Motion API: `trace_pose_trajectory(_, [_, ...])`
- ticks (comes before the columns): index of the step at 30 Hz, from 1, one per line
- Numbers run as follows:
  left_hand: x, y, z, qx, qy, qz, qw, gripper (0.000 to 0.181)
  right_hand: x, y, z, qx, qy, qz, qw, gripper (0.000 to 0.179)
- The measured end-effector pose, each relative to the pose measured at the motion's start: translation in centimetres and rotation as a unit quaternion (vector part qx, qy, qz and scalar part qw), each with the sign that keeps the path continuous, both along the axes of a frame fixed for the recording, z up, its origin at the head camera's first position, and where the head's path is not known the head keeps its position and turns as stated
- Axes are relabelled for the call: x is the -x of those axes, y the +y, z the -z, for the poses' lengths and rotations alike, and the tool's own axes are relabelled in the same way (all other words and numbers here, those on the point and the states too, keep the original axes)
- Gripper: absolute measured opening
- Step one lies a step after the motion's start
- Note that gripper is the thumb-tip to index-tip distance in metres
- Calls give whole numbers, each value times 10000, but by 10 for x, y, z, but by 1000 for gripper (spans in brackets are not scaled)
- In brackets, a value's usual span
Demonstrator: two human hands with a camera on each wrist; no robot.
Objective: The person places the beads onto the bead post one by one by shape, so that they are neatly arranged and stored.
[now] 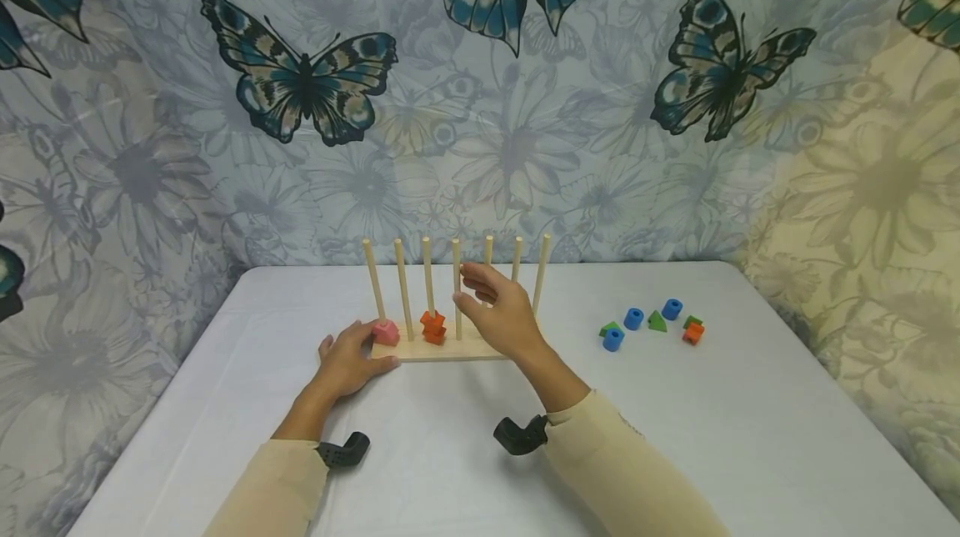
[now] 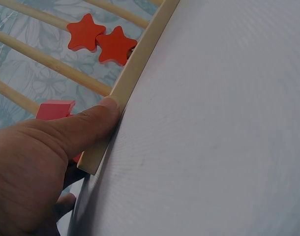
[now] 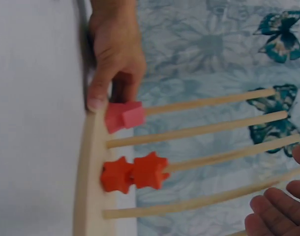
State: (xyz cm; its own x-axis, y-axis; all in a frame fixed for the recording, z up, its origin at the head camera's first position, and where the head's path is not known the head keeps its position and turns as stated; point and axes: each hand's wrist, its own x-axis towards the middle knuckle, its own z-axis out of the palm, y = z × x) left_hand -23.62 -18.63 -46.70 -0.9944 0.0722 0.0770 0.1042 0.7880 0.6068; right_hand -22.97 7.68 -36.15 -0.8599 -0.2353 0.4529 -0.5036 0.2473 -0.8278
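A wooden peg board [image 1: 450, 352] with several upright pegs stands on the table. My left hand [image 1: 348, 363] grips its left end, thumb [image 2: 98, 120] along the front edge and the other fingers behind. Right by that hand, pink blocks [image 3: 125, 116] are threaded low on the end peg. Two orange star blocks [image 2: 102, 40] sit stacked at the bottom of the third peg. My right hand [image 1: 504, 312] is raised at the fourth peg [image 1: 457, 287], its fingers loosely bent and holding nothing. It partly hides the pegs behind it.
To the right on the white table [image 1: 750, 437] lie loose pieces: blue cylinders [image 1: 633, 319], green triangles [image 1: 657, 321] and an orange star block [image 1: 693, 333]. A butterfly-patterned cloth [image 1: 517, 145] hangs behind the table's far edge.
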Motion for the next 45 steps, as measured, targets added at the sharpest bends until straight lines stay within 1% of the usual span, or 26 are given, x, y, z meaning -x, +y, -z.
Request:
trace_pose_trajectory(4, [0, -1, 0, -43, 9, -6, 10000, 71, -8, 11, -10, 131, 335, -144, 9992, 41])
trace_pose_trajectory(10, [1, 0, 2, -26, -57, -7, 10000, 71, -19, 28, -20, 430, 693, -385, 9959, 39])
trace_pose_trajectory(15, [1, 0, 3, -46, -48, 0, 10000, 71, -26, 51, -25, 604, 1148, -410, 9907, 36])
trace_pose_trajectory(19, [1, 1, 2, -50, -25, 32, 10000, 72, -29, 73, -29, 670, 1628, -338, 9838, 39])
trace_pose_trajectory(22, [1, 1, 2, -46, 44, 40, 10000, 70, -27, 90, -33, 823, 1945, -353, 9768, 39])
trace_pose_trajectory(26, [1, 0, 2, -36, 38, 19, 10000, 72, -21, 112, -31, 1265, 2269, -508, 9643, 35])
trace_pose_trajectory(29, [1, -1, 1, -36, 29, 21, 10000, 73, -15, 129, -27, 1644, 2383, -493, 9559, 33])
trace_pose_trajectory(32, [2, -2, 1, -31, 85, 46, 9999, 72, -7, 144, -22, 1989, 2397, -317, 9497, 31])
trace_pose_trajectory(35, [4, -2, 2, -33, 79, 49, 10000, 73, -2, 158, -17, 2214, 2387, -42, 9455, 30])
trace_pose_trajectory(39, [4, -2, 2, -23, 16, 47, 10000, 74, 3, 179, -9, 2410, 2342, 358, 9412, 30])
trace_pose_trajectory(45, [3, -2, 3, -39, -16, 13, 10000, 74, 12, 205, 3, 2745, 2210, 795, 9325, 32])
